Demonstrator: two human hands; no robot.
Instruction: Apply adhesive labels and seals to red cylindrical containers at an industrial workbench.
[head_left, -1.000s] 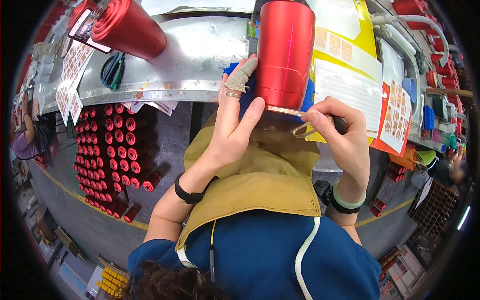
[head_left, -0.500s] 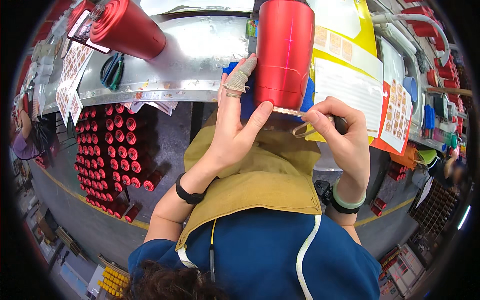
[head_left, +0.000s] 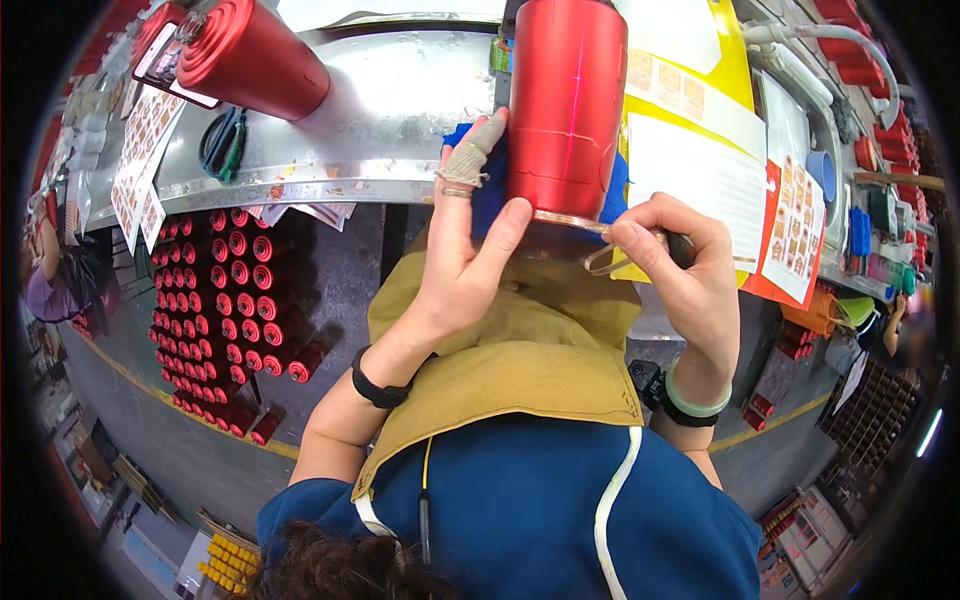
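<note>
A glossy red metal cylinder (head_left: 570, 110) lies over a blue cloth (head_left: 490, 190) at the bench's front edge. A thin pink line runs along its length and a faint pale line crosses it. My left hand (head_left: 465, 240) grips its left side, thumb on the near end and fingers up along the flank; one finger wears a grey cloth cover (head_left: 473, 150). Near the cylinder's coppery lower rim (head_left: 568, 220), my right hand (head_left: 685, 260) pinches a thin looped strip (head_left: 602, 262) between thumb and forefinger. Something dark sits behind those fingers; its shape is partly hidden.
Left on the metal bench (head_left: 400, 90) are another red cylinder (head_left: 265, 65), green-handled scissors (head_left: 222, 145), a phone (head_left: 160, 65) and printed sheets (head_left: 140, 150). Papers on a yellow sheet (head_left: 690, 170) lie right. Many red cylinders (head_left: 240, 275) stand below. People work at both sides.
My left thumb has shifted slightly left along the cylinder's near end. The pale line across the cylinder looks different. The right hand holds nearly the same place.
</note>
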